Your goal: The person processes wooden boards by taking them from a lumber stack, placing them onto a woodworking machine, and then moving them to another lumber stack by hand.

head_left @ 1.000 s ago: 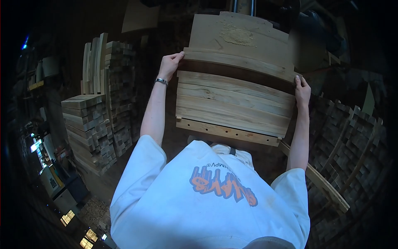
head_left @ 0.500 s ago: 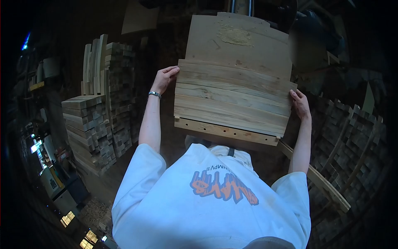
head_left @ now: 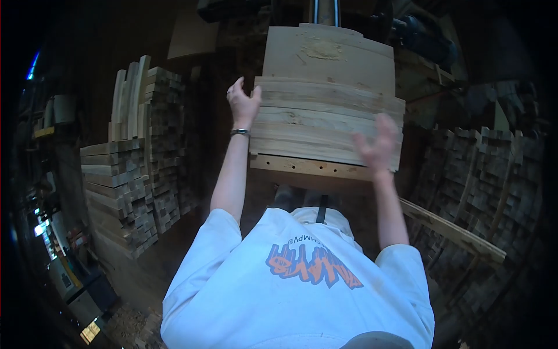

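Note:
Several wooden boards [head_left: 314, 120] lie side by side on a flat panel [head_left: 360, 58], their long edges together. The farthest board juts out a little on the right. At the left ends of the boards is my left hand [head_left: 244, 106], thumb and fingers apart, the thumb close to the far board's end. My right hand [head_left: 381, 142], smeared by motion, is spread over the right part of the boards. Along the near edge runs a pale wooden strip [head_left: 296, 165] with several dark holes.
Sawdust [head_left: 322, 49] lies on the panel's far part. Stacked lumber stands on the left [head_left: 116, 186] and on the right [head_left: 465, 180]. A long plank [head_left: 456, 230] sticks out at the right. Dark machinery [head_left: 427, 41] and metal rails [head_left: 326, 13] sit behind the panel.
Both hands have let go of the far board's ends. My right hand has moved left over the boards, and the left hand's fingers have opened.

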Available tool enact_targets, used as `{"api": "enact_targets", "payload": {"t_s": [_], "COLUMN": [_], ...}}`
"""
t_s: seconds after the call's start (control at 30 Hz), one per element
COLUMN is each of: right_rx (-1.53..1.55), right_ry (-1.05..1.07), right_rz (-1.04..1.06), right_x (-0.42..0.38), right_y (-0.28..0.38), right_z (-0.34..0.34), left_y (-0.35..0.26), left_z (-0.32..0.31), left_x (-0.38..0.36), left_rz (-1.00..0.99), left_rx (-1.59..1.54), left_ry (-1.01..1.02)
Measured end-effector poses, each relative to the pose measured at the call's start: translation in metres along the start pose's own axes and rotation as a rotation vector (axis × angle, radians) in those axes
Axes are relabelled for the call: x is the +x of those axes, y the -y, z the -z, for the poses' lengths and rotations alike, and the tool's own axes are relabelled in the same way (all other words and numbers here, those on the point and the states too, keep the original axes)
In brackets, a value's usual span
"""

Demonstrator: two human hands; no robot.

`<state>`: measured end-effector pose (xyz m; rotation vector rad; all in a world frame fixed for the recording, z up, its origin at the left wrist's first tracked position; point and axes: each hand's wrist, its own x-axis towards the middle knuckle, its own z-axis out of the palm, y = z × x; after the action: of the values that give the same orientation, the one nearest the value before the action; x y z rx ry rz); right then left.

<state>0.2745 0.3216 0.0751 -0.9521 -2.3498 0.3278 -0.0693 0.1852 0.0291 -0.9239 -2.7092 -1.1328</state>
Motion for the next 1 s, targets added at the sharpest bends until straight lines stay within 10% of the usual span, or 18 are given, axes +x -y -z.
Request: {"api": "enact_targets", "payload": {"t_s": [0.1,0.27,1.0], "right_rx": [0.085,-0.083,-0.032], "right_ry": [0.231,0.040,-0.134], "right_rz": [-0.033,-0.030,0.017], "right_x": [-0.045,-0.065,0.225], "right_y": [0.086,0.092,-0.011], "right_z": [-0.023,-0.058,-0.179], "left_y": [-0.100,-0.145,-0.199], "left_z": [-0.011,-0.094,-0.264], "left_x": [-0.023,-0.041,0.243], "left_rz": [-0.409,-0.626,-0.451], "left_rx": [-0.191,0.130,0.339], "left_ry": [0.073,0.324,0.379]}}
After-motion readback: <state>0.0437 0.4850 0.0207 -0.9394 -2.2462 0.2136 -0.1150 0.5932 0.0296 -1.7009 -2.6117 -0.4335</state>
